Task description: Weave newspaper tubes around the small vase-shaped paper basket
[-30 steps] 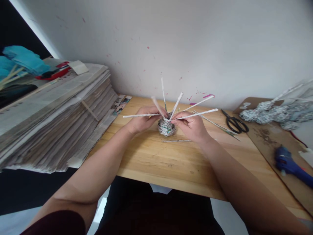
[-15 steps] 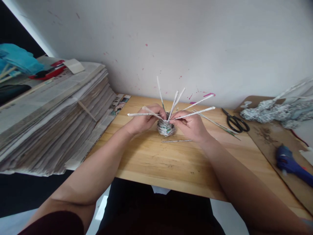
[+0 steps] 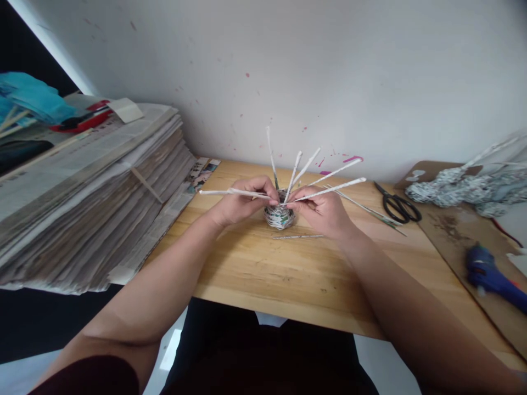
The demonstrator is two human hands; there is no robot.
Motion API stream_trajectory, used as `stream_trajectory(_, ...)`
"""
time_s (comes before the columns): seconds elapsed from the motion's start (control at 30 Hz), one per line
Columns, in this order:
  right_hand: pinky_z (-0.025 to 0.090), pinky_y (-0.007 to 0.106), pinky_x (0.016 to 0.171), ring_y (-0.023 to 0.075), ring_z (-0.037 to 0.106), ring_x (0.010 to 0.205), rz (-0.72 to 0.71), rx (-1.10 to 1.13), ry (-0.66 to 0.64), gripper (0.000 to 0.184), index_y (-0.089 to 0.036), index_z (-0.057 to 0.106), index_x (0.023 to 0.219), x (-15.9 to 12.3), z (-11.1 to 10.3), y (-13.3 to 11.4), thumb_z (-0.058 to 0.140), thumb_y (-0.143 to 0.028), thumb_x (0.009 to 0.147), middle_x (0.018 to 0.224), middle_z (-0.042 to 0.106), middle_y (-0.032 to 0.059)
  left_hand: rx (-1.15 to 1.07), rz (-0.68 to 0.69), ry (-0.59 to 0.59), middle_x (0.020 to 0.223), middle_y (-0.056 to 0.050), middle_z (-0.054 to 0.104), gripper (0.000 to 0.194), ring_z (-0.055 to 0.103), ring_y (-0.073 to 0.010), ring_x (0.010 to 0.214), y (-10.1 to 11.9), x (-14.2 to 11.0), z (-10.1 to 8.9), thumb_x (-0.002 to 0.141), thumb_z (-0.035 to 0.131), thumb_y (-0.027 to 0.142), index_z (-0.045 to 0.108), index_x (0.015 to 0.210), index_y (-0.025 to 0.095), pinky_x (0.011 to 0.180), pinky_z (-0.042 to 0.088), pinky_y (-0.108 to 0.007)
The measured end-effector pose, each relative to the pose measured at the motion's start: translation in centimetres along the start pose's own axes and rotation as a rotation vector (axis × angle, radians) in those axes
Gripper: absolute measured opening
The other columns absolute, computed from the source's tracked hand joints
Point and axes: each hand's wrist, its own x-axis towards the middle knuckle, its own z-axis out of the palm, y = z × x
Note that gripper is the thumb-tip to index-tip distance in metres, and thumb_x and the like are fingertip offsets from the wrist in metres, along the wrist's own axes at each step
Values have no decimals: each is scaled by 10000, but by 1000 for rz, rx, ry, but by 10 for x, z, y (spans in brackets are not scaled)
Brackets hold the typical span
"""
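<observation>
Between my hands a small round basket (image 3: 280, 218), woven from rolled newspaper, stands on the wooden table. Several white paper tubes fan out from its rim, upward and to both sides. My left hand (image 3: 249, 200) is closed at the rim's left side, its fingers pinching a paper tube (image 3: 249, 192) that points left. On the right, my right hand (image 3: 323, 207) is closed against the rim, thumb and fingertips together on the woven edge, with another tube (image 3: 341, 187) passing above its fingers. The fingers hide part of the rim.
A tall stack of newspapers (image 3: 135, 203) fills the left, topped by a red tool (image 3: 84, 119) and blue plastic (image 3: 35, 99). Thin paper tubes (image 3: 366, 208), black scissors (image 3: 397, 206), a blue glue gun (image 3: 489, 274) and woven paper pieces (image 3: 448, 184) lie to the right. A wall stands behind.
The left hand has shifted its fingers slightly, and the tube in it has swung lower and further left. The upright tubes lean a little more to the right. The right hand stays at the rim.
</observation>
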Motion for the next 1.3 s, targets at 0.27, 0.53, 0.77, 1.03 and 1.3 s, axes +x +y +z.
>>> stream_trajectory(0.27, 528, 312, 731, 167, 708, 770, -23, 14, 15, 84, -227, 752, 820, -2, 0, -2, 739, -198, 897, 837, 777, 13, -258, -59, 84, 912, -72, 776, 365, 712, -166, 800, -9, 3, 0, 800, 870, 478, 763, 915, 149, 779, 594, -308)
stream_trajectory(0.53, 524, 308, 737, 164, 707, 767, -51, -14, 7, 92, -230, 747, 815, -2, 1, -6, 746, -197, 900, 825, 777, 8, -337, -194, 225, 781, -35, 756, 424, 672, -124, 639, -10, 7, 9, 672, 940, 490, 732, 770, 134, 630, 568, -259)
stream_trajectory(0.77, 530, 318, 754, 162, 700, 781, -11, -11, 10, 81, -230, 745, 827, -3, 2, -6, 735, -205, 904, 839, 771, 9, -366, -300, 340, 774, -24, 764, 420, 660, -105, 575, -8, 7, 16, 596, 971, 448, 763, 790, 139, 567, 568, -239)
stream_trajectory(1.03, 528, 323, 734, 170, 698, 769, 30, 13, 5, 51, -222, 756, 855, -2, 5, -2, 742, -242, 900, 845, 774, 20, -391, -242, 405, 650, 7, 695, 419, 566, -71, 519, -13, 9, 28, 602, 962, 463, 733, 754, 146, 498, 467, -195)
stream_trajectory(1.3, 530, 333, 752, 174, 700, 780, 62, -2, 47, 71, -230, 758, 848, -4, 8, -3, 739, -271, 903, 868, 785, 26, -299, -110, 569, 639, 56, 571, 364, 477, -58, 472, -10, 7, 22, 785, 833, 475, 628, 863, 185, 438, 396, -179)
